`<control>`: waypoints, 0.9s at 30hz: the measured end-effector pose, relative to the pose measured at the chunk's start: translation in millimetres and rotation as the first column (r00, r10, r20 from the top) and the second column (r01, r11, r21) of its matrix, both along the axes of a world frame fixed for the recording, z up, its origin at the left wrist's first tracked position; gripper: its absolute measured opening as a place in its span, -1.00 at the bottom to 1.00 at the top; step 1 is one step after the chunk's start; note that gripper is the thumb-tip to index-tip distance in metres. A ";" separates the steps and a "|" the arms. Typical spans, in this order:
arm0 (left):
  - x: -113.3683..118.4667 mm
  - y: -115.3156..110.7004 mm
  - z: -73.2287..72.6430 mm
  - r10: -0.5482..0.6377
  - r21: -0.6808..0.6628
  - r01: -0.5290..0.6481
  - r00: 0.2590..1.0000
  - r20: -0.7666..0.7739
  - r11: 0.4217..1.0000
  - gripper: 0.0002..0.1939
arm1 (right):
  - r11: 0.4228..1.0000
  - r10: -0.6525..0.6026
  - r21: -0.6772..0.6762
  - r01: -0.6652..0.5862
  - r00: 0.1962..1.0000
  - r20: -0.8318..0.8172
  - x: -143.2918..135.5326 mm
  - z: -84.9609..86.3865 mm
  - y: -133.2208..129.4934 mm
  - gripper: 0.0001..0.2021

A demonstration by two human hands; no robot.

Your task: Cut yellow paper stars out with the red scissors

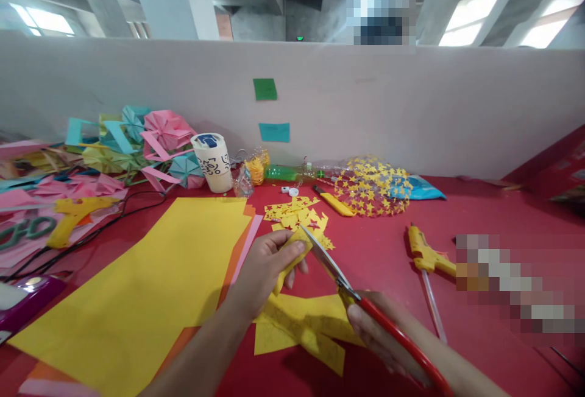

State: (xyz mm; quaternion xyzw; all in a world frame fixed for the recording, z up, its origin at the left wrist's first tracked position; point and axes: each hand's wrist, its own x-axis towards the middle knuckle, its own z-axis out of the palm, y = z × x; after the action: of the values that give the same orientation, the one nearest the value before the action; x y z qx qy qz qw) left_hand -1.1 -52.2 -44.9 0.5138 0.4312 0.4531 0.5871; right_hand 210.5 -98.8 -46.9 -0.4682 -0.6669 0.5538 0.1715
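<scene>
My left hand pinches a small folded piece of yellow paper between thumb and fingers, over the middle of the red table. In my right hand is a pair of scissors with red handles. The blades point up and left, their tips at the edge of the paper; whether they are cutting into it I cannot tell. Below my hands lie strips of yellow paper with faint marks on them. Yellow scraps with star-shaped holes and cut stars lie just beyond my left hand.
Large yellow sheets cover the table's left side, near a yellow glue gun and folded paper flowers. Further back are a white cup, a yellow box cutter and a star-covered clear object. Another glue gun lies right.
</scene>
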 end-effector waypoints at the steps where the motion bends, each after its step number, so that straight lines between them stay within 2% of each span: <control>1: -0.6 0.1 0.2 -0.002 0.005 0.002 1.000 -0.006 1.000 -0.79 | 1.000 0.001 -0.007 -0.001 1.000 0.000 0.4 -1.5 0.3 -0.53; 10: -7.4 2.0 2.8 -0.032 0.003 0.032 0.998 -0.049 0.999 -0.78 | 0.998 0.004 -0.065 -0.004 1.000 0.001 1.2 -7.6 0.6 -0.50; 16: -9.8 3.0 5.2 -0.050 -0.040 0.049 0.998 -0.046 0.998 -0.81 | 0.995 -0.078 -0.056 0.080 0.996 0.030 -2.2 -1.3 -3.0 -0.45; 22: -9.5 3.7 12.1 -0.079 -0.097 0.073 0.995 -0.060 0.993 -0.83 | 0.996 0.024 -0.084 -0.021 0.999 0.036 -1.0 9.8 -0.4 -0.47; 27: -10.0 4.6 6.6 -0.065 -0.090 0.060 0.996 -0.054 0.994 -0.82 | 0.997 0.023 -0.077 -0.021 1.000 0.018 0.0 9.3 1.1 -0.50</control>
State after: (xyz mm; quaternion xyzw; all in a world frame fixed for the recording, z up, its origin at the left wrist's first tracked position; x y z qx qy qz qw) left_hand -11.1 -47.7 -38.3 0.5132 0.4510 0.4004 0.6107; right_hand 210.5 -97.8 -37.6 -0.4723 -0.6519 0.5764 0.1408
